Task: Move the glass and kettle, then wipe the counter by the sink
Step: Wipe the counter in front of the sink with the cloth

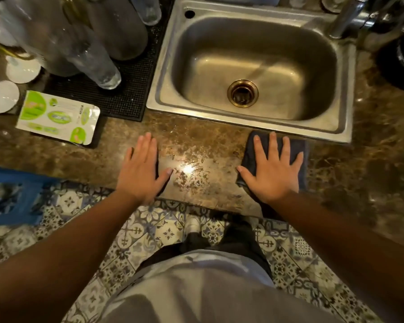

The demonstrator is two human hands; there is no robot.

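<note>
Glossy mottled counter (196, 145); right hand (272, 169) flat on dark cloth (299, 145).

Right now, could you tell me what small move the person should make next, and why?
Probably slide the right hand and the dark cloth under it leftward along the counter. Wet streaks still shine between the hands, in front of the sink, while the left hand rests flat and empty.

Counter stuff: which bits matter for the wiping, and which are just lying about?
In use: cloth under right hand; left hand; wet counter; sink.
Lying about: green packet, black mat, glasses, white lids.
</note>
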